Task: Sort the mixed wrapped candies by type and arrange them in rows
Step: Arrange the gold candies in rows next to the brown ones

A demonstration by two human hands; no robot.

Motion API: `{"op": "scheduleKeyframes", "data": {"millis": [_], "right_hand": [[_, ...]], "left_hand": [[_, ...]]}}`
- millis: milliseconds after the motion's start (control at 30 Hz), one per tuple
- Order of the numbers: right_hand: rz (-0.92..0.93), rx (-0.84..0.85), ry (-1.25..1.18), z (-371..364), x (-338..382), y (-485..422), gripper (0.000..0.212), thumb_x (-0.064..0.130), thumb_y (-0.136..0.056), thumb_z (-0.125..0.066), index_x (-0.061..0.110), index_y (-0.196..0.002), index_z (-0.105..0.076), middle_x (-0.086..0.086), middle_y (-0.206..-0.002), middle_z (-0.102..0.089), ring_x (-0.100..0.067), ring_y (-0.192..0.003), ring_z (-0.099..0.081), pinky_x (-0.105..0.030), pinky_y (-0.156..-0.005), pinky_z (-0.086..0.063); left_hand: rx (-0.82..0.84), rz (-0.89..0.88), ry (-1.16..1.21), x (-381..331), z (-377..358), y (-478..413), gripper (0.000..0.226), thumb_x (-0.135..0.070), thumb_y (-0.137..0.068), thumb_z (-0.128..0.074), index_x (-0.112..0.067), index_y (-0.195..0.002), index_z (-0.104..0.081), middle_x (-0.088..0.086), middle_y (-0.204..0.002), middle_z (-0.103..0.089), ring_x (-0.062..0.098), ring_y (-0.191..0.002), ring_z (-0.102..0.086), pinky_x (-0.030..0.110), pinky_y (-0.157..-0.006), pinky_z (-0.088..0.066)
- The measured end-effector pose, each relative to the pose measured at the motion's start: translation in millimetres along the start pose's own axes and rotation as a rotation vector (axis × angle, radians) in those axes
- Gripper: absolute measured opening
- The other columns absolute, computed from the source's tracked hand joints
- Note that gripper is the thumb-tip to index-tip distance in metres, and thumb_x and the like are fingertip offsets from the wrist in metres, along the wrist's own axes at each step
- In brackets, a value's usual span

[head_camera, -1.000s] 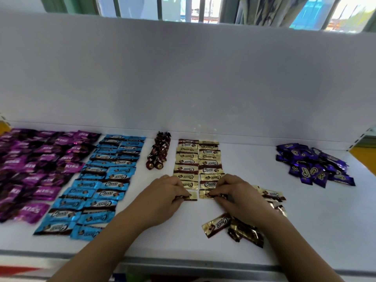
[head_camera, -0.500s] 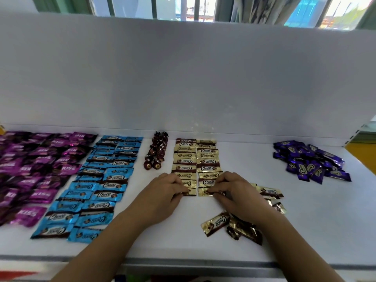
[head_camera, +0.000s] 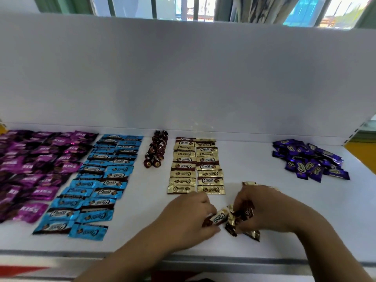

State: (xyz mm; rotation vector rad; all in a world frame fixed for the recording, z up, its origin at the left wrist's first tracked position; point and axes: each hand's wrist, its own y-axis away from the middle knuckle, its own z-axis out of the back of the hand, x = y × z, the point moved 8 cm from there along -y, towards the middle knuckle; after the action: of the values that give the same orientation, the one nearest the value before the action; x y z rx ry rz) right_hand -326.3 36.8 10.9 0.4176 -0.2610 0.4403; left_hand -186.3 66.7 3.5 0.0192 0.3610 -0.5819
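Three types look rowed; left hand [head_camera: 189, 216] pinches a gold Choco candy [head_camera: 218, 218] for the gold rows [head_camera: 196, 165], right hand [head_camera: 266, 208] grips the leftover gold pile [head_camera: 252, 235] (5 o'clock); purple heap [head_camera: 311, 159] at 2 o'clock unarranged

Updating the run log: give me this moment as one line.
left grip: holds gold candy | right grip: pinches loose gold candies | gold rows: two, neat | dark purple candies: heaped, unsorted

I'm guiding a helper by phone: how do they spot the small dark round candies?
On the white table, look between the blue Choco rows and the gold Choco rows. The narrow column there is the dark brown candies. Alone among flat packets, they are round and twist-wrapped.
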Motion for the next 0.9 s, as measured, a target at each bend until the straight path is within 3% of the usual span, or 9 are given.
{"op": "scheduleKeyframes", "data": {"millis": [167,267,433,633,733,900], "right_hand": [[-0.005,-0.022,-0.020,-3.2,1.4,-0.1,0.014,0.042,-0.080,-0.072,0.035,-0.088,-0.062,0.015,-0.090,-0.060,-0.004,-0.081,-0.058,-0.019,-0.069,-0.049],[0.026,-0.017,-0.130,1.5,2.6,-1.4,0.004,0.038,-0.085,-0.069,0.041,-0.086,-0.066,0.019,-0.090,-0.066,0.003,-0.084,-0.061,-0.016,-0.074,-0.050],[0.123,-0.107,-0.177,7.5,20.3,-21.3,0.018,0.029,-0.094,-0.058,0.038,-0.105,-0.068,0.026,-0.099,-0.061,0.004,-0.091,-0.058,-0.018,-0.083,-0.049],[0.123,-0.265,-0.149,-6.6,25.5,-47.7,0.012,0.034,-0.089,-0.065,0.037,-0.100,-0.065,0.019,-0.094,-0.061,0.004,-0.085,-0.056,-0.017,-0.075,-0.046],[0.160,-0.405,-0.080,-7.4,23.7,-45.6,0.013,0.037,-0.086,-0.067,0.034,-0.099,-0.069,0.023,-0.097,-0.052,0.002,-0.092,-0.051,-0.020,-0.083,-0.043],[0.220,-0.402,0.017,-16.6,21.5,-41.0,0.024,0.045,-0.089,-0.060,0.038,-0.109,-0.070,0.022,-0.100,-0.055,-0.002,-0.097,-0.050,-0.031,-0.090,-0.043]], "left_hand": [[-0.037,0.010,0.005,8.8,-2.7,2.6,0.037,-0.048,-0.095,-0.049,-0.032,-0.127,-0.060,-0.014,-0.106,-0.051,0.006,-0.098,-0.045,0.027,-0.085,-0.044],[-0.037,0.045,0.031,27.7,1.0,10.8,0.038,-0.046,-0.094,-0.050,-0.033,-0.129,-0.059,-0.016,-0.107,-0.051,0.004,-0.100,-0.045,0.026,-0.090,-0.043],[-0.070,0.085,0.035,59.3,9.7,22.8,0.035,-0.045,-0.093,-0.055,-0.035,-0.125,-0.062,-0.021,-0.103,-0.050,0.001,-0.098,-0.044,0.022,-0.090,-0.041],[-0.127,0.110,0.029,73.3,16.2,26.3,0.031,-0.041,-0.091,-0.060,-0.033,-0.120,-0.067,-0.014,-0.104,-0.056,0.007,-0.097,-0.048,0.027,-0.090,-0.044],[-0.137,0.116,0.029,76.8,16.4,26.3,0.031,-0.040,-0.091,-0.060,-0.032,-0.120,-0.067,-0.014,-0.104,-0.056,0.007,-0.098,-0.047,0.026,-0.090,-0.043],[-0.174,0.120,0.032,78.4,17.0,26.6,0.030,-0.038,-0.092,-0.061,-0.030,-0.119,-0.068,-0.013,-0.104,-0.056,0.007,-0.098,-0.048,0.027,-0.091,-0.044]]}}
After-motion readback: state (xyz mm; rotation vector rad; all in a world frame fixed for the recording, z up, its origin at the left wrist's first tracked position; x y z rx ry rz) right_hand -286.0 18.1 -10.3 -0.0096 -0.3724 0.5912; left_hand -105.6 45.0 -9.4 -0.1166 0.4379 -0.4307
